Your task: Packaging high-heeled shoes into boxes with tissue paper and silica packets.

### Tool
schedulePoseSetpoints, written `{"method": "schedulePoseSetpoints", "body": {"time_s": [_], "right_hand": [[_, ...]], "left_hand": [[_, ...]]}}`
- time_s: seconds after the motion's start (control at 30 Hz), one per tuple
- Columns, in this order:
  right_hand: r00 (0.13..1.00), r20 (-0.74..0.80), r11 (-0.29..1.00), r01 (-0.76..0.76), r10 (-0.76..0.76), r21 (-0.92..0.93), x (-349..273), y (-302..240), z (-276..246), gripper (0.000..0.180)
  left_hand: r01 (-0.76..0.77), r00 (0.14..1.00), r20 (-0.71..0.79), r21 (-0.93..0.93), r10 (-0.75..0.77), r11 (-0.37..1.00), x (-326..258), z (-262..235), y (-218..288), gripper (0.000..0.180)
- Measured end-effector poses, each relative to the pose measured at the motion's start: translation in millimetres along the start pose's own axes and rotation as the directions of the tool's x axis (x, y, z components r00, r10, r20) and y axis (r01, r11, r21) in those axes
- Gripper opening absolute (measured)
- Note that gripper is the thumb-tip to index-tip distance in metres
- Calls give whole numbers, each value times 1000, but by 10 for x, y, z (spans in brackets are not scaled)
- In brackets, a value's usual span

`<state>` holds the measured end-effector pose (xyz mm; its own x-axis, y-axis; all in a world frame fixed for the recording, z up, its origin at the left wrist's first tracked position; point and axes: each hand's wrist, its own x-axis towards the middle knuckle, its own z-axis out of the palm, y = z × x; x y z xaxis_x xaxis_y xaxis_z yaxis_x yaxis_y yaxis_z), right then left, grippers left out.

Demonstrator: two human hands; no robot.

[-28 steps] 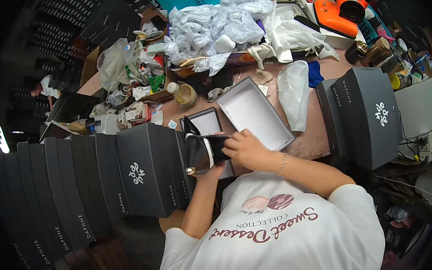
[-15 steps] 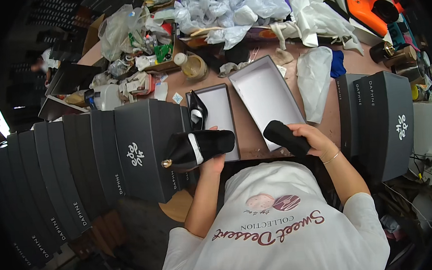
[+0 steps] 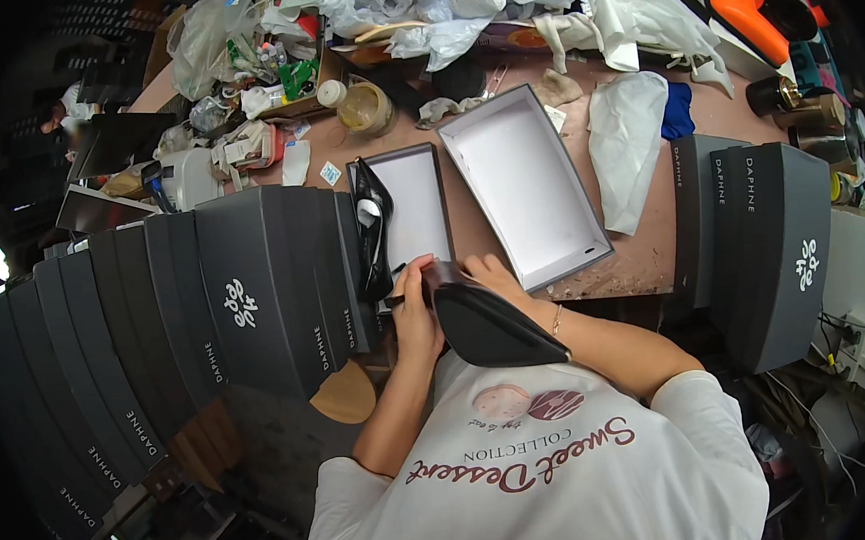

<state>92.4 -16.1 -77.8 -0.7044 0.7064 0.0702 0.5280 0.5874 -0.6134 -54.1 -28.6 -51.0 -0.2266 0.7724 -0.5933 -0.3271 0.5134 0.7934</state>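
2 hands [image 3: 417, 309] clasping blk shoe [image 3: 494, 321], by table edge [image 3: 639, 278], bare patch R of open box [image 3: 524, 178]

Part of the right hand [image 3: 493, 278] is hidden behind the black pointed shoe [image 3: 496, 321]; its grip cannot be verified. Just left of the left hand [image 3: 417, 301], a small dark piece [image 3: 394, 300] is too small to identify. Beyond that hand, the near end of the open grey cardboard box with pale lining [image 3: 420, 206] is obscured. Farther beyond both hands, the upper edge cuts off crumpled whitish plastic bags [image 3: 474, 1]. Far left of the hands, another person [image 3: 70, 107] is blurred. Nearest the wearer, the lower edge crops the white printed T-shirt [image 3: 529, 504].
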Motion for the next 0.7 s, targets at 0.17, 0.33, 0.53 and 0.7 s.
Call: {"method": "schedulePoseSetpoints", "body": {"time_s": [0.17,0.33,0.53,0.7], "right_hand": [[989,107,743,-145,99,654,-337,64,-593,46],[865,-139,725,-305,482,618,-657,151,-937,45],[815,-113,708,-414,568,572,-858,370,-709,47],[877,-105,717,-310,470,625,-499,173,-783,48]], "left_hand": [[25,945,320,-268,65,963,392,-247,-467,35],[570,750,408,2,-522,821,64,475,-406,37],[-519,729,395,851,560,75,445,-491,177,42],[-479,812,393,871,432,109,619,-1028,-88,21]]}}
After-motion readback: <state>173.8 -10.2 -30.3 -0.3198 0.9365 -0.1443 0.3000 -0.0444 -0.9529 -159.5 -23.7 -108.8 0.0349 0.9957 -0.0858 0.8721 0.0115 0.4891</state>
